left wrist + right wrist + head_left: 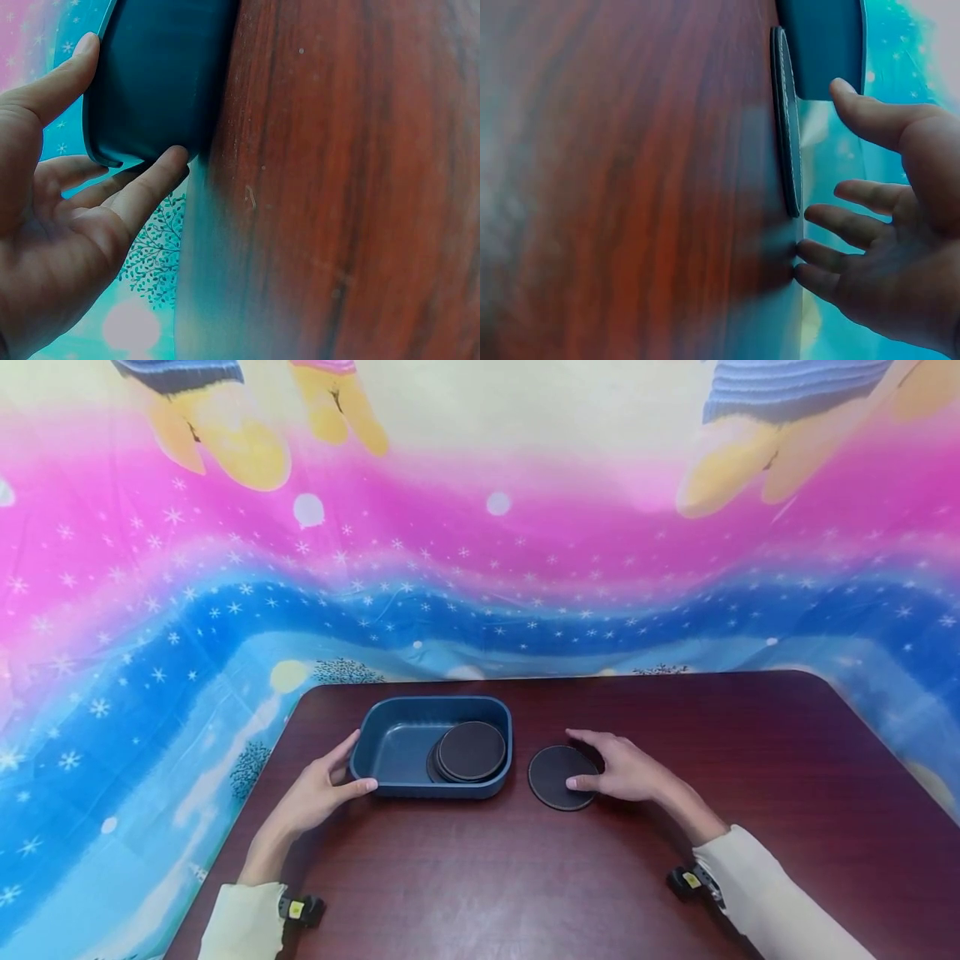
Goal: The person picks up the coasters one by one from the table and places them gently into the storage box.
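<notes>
A dark blue rectangular container (pixel 431 791) stands on the table, with a few round dark brown coasters (pixel 471 750) stacked in its right end. My left hand (pixel 318 785) holds the container's left end, thumb at the near rim and fingers along the side; the left wrist view shows these fingers (pixel 154 184) against its wall. To the right of the container lies another round coaster (pixel 555 777), its pale stitched edge visible in the right wrist view. Over this coaster's right side, my right hand (pixel 626 767) hovers with thumb and fingers spread, holding nothing.
The dark reddish-brown wooden table (pixel 480 877) has rounded far corners. Behind it hangs a colourful cloth (pixel 480 560) with snowflakes, reaching down around the table's edges. Black wrist cameras (pixel 302 910) are strapped at both sleeves.
</notes>
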`<state>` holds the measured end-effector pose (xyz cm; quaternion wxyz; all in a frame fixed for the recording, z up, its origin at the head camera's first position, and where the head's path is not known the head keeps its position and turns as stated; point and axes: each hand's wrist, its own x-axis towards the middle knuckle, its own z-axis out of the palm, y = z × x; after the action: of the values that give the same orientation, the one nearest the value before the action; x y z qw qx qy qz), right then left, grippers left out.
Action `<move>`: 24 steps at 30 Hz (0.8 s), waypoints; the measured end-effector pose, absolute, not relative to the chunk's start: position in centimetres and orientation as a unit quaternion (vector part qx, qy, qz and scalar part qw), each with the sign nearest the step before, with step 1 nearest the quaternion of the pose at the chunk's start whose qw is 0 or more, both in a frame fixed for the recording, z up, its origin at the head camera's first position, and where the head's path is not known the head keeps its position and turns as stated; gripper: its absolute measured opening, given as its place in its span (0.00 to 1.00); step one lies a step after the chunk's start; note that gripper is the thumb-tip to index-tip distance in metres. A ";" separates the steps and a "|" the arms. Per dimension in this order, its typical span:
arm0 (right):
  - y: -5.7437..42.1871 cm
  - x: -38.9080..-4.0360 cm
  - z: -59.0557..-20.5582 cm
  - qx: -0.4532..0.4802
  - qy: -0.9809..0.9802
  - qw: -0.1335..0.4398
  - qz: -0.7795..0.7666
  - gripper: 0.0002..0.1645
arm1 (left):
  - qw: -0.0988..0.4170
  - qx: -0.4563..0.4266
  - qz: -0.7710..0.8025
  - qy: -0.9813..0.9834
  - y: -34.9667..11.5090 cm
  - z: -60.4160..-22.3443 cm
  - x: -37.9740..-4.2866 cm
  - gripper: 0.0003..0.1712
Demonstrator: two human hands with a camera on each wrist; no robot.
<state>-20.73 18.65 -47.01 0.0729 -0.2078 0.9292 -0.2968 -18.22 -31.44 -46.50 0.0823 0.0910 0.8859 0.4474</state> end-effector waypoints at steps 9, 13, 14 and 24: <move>17.8 -20.0 -46.8 -0.215 0.936 0.070 -0.271 0.51 | 0.084 0.091 0.444 0.887 -31.5 -46.6 -18.2 0.59; 17.6 -19.9 -46.9 -0.215 0.935 0.069 -0.274 0.50 | 0.082 0.092 0.442 0.889 -31.5 -46.6 -18.2 0.58; 17.6 -19.9 -46.9 -0.214 0.934 0.068 -0.278 0.50 | 0.082 0.092 0.441 0.889 -31.5 -46.6 -18.2 0.58; 17.9 -20.1 -46.9 -0.198 0.922 0.035 -0.331 0.50 | 0.077 0.096 0.439 0.890 -31.5 -46.6 -18.2 0.59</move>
<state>-20.07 17.88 -46.90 0.0349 -0.1981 0.9221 -0.3306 -18.16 -31.46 -46.63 0.0774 0.0964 0.8902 0.4385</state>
